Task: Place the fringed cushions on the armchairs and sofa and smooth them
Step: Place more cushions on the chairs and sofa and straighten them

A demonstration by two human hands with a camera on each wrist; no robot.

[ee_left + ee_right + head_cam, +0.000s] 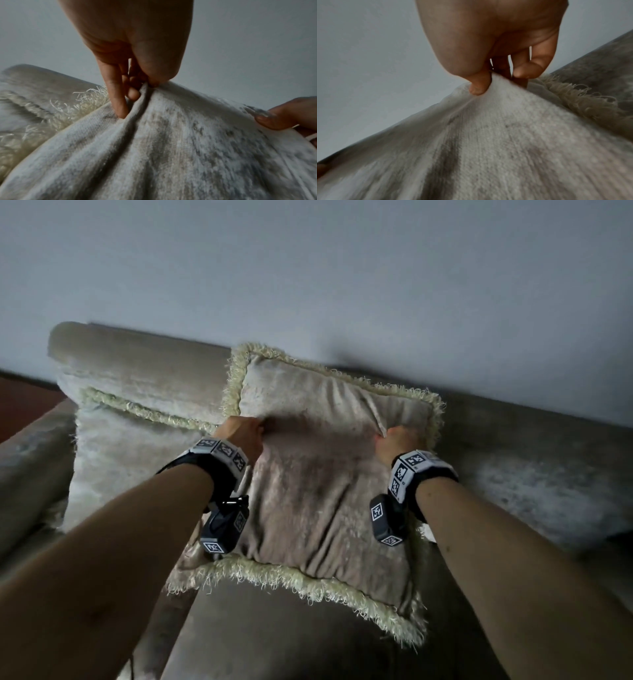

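Observation:
A beige fringed cushion (322, 494) leans tilted against the sofa's backrest (534, 446), its lower edge on the seat. My left hand (245, 436) pinches a fold of the cushion's fabric (154, 135) near its upper left. My right hand (394, 440) pinches another fold of the same cushion (505, 135) near its upper right. Cream fringe (82, 102) shows beside my left fingers (118, 102), and more fringe (573, 97) lies to the right of my right thumb (477, 88). A second fringed cushion (130, 446) stands against the backrest on the left.
The sofa's seat (291, 638) spreads out below the cushion, with an armrest (27, 474) at the far left. A plain grey wall (342, 268) rises behind the sofa. The backrest stretches on to the right of the cushion.

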